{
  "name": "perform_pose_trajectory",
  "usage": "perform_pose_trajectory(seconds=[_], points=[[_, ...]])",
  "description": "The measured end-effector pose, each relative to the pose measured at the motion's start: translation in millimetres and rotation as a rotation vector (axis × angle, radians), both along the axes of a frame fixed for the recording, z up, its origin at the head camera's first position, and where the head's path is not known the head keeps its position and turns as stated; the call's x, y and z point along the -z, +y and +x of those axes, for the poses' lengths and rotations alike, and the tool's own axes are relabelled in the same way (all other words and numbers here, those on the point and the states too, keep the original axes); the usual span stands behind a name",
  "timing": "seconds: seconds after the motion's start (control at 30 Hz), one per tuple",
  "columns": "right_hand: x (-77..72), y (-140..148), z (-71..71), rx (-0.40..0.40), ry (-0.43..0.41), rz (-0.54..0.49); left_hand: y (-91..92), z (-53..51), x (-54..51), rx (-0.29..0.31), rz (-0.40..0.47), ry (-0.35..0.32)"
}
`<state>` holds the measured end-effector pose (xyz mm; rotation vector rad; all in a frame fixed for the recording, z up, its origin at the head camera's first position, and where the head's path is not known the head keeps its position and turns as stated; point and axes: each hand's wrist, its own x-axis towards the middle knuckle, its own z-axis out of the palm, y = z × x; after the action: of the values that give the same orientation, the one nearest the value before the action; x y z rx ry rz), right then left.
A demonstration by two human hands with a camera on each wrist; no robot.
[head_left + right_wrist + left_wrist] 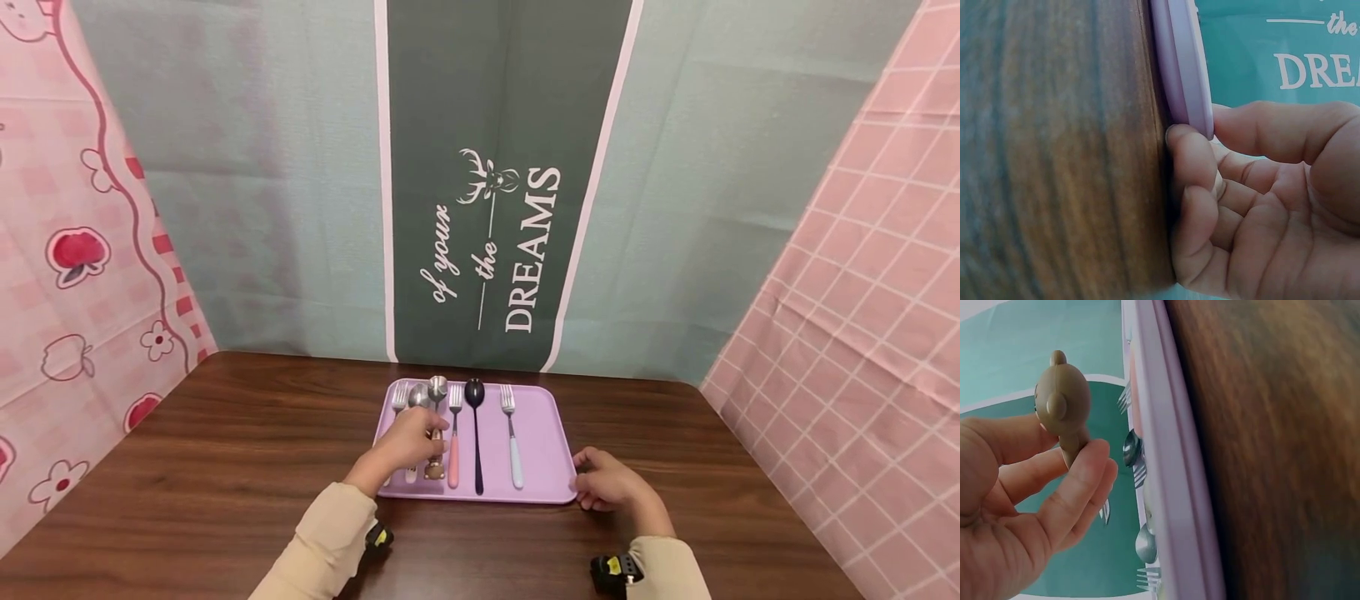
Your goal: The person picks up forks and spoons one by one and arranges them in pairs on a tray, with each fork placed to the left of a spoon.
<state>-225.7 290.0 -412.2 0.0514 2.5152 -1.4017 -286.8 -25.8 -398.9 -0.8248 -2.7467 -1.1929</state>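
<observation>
My left hand pinches a spoon by its brown bear-shaped handle, raised above the left part of a lilac tray. Its metal head points to the back. In the right wrist view, my right hand grips the tray's near right corner, thumb on the rim and fingers curled below. On the tray lie a fork and a silver spoon, partly hidden by my left hand, then a pink-handled fork, a long black spoon and a fork with a pale blue handle.
The tray rests on a dark brown wooden table. A green and grey cloth with white lettering hangs behind it. Pink patterned cloths stand at the left and right.
</observation>
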Motion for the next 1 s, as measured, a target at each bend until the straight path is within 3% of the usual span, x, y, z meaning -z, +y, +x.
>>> perform_pose_trajectory(seconds=[0.53, 0.77, 0.93, 0.97, 1.0], points=[[0.8, 0.8, -0.5, -0.005, -0.001, 0.005, 18.8, 1.3, 4.6, 0.042, 0.016, 0.038], [1.3, 0.9, -0.6, 0.002, -0.009, -0.013, 30.3, 1.7, 3.5, 0.021, 0.004, 0.049], [0.7, 0.6, -1.2, 0.004, -0.011, -0.006, 38.9, 6.3, 3.2, 0.044, 0.019, 0.054], [0.7, 0.5, -1.2, 0.002, -0.012, -0.003, 40.7, 3.0, 9.9, 0.06, 0.027, 0.088], [0.7, 0.2, -1.2, 0.002, -0.014, -0.002, 41.8, 4.4, 9.6, 0.067, 0.026, 0.098]])
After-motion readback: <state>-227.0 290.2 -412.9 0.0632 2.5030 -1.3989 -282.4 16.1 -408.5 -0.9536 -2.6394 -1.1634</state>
